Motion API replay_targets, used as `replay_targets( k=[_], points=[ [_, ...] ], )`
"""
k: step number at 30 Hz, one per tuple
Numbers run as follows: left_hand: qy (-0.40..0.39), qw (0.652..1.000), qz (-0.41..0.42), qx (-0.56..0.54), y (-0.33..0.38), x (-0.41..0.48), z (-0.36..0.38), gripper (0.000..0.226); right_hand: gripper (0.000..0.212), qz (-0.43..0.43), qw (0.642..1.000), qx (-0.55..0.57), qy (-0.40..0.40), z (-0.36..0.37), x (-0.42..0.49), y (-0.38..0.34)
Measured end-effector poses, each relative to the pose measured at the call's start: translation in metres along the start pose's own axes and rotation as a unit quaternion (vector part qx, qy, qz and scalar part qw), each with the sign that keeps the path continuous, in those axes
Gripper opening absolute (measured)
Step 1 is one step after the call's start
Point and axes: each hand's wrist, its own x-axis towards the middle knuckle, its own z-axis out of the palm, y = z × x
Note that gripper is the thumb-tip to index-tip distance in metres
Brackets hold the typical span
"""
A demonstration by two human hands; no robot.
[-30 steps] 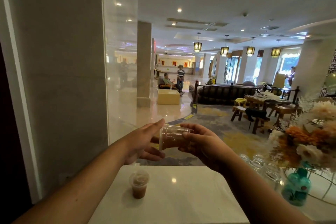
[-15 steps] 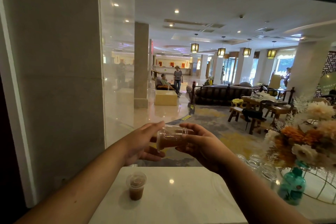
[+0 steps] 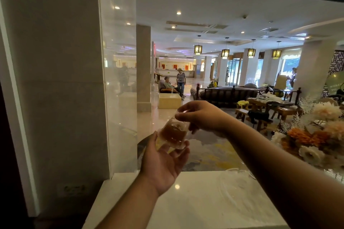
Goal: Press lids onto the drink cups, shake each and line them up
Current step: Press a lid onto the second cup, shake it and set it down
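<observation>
A small clear plastic cup (image 3: 173,134) with brown drink is held in the air above the white counter (image 3: 204,201), tilted with its lidded end pointing down and towards me. My left hand (image 3: 163,161) cups that lower end from below, palm up. My right hand (image 3: 202,115) pinches the cup's upper end with its fingertips. The brown liquid sloshes inside. The second cup seen earlier on the counter is hidden behind my left forearm.
A marble pillar (image 3: 55,80) and glass pane stand at the left. A flower arrangement (image 3: 316,132) sits at the counter's right, with clear glasses (image 3: 240,173) just beyond my right arm. A lobby with people and furniture lies beyond.
The cup went from lying sideways between both hands to a steep tilt, lidded end down. My left hand dropped under it and my right hand rose above. The view shifted upwards.
</observation>
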Motion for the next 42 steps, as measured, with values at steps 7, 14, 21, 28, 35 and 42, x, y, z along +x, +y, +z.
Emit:
replay_targets(
  k=[7,14,21,28,35,42],
  points=[
    [-0.031,0.999,-0.013,-0.018,-0.020,0.005,-0.005,0.072,0.045,-0.026,0.981,-0.184,-0.063,-0.010,0.010,-0.027],
    [-0.058,0.998,-0.012,-0.031,-0.023,0.004,-0.005,0.072,0.048,-0.027,0.971,-0.221,-0.085,-0.009,0.013,-0.030],
    [-0.065,0.996,-0.009,-0.059,-0.024,0.006,-0.007,0.068,0.046,-0.010,0.968,-0.224,-0.108,-0.012,0.018,-0.030],
    [-0.069,0.994,-0.024,-0.080,-0.030,0.005,-0.008,0.069,0.048,0.072,0.952,-0.232,-0.185,-0.020,0.028,-0.048],
    [-0.060,0.991,-0.044,-0.109,-0.032,0.004,-0.011,0.073,0.052,0.083,0.931,-0.288,-0.209,-0.011,0.037,-0.057],
    [-0.057,0.990,-0.047,-0.123,-0.033,0.005,-0.015,0.076,0.052,0.095,0.928,-0.289,-0.217,-0.010,0.040,-0.057]
  ],
)
